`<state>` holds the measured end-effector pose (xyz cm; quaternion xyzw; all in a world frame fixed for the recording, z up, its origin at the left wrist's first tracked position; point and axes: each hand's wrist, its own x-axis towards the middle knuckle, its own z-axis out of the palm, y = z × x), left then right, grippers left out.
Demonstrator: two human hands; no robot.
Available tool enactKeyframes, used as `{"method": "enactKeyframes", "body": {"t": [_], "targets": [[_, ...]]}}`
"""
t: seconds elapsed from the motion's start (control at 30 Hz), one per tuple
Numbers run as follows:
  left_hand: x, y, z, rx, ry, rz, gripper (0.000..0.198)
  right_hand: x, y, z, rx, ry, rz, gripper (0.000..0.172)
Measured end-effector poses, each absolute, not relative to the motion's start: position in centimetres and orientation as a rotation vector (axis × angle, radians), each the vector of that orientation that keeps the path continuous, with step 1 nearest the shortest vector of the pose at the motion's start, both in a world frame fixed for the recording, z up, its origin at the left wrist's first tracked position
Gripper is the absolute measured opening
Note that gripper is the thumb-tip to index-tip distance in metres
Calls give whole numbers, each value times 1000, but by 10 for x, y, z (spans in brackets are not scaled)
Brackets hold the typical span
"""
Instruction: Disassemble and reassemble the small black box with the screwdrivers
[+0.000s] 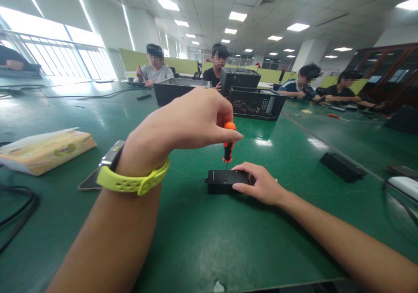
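My left hand (196,119), with a yellow-banded watch on its wrist, is closed round the top of an orange and black screwdriver (228,147). The screwdriver stands upright, its thin shaft coming down on the top face of a small black plastic box (217,183). That box lies flat on the green table (209,236). From the right, my right hand (259,183) grips the box's right end between thumb and fingers. Whether the tip sits in a screw is too small to tell.
A similar black box (342,166) lies to the right. At left are a tissue pack (48,149), a phone (89,180) and black cables (19,210). Open computer cases (256,103) stand ahead. Several people sit across the table. Another screwdriver (333,116) lies far right.
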<state>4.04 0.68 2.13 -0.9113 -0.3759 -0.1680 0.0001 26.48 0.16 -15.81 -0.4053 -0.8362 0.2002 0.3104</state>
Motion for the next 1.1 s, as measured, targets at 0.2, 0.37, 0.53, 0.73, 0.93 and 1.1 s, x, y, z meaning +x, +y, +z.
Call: {"method": "enactKeyframes", "body": {"t": [0.2, 0.37, 0.53, 0.73, 0.93, 1.1], "targets": [[43, 4, 23, -2846, -1242, -553, 33, 266, 1, -155, -1058, -2199, 536, 38], [46, 1, 26, -2876, -1261, -553, 40, 269, -1, -151, -1056, -2198, 531, 41], [47, -8, 35, -2996, -1144, -491, 22, 273, -4, -149, -1003, -2222, 568, 41], [44, -10, 37, -2987, -1206, -432, 35, 273, -8, -146, -985, -2242, 588, 41], [45, -10, 37, -3032, -1140, -483, 24, 269, -12, -143, -1000, -2224, 501, 38], [45, -12, 39, -3041, -1126, -467, 26, 268, -13, -142, -1033, -2222, 445, 36]]}}
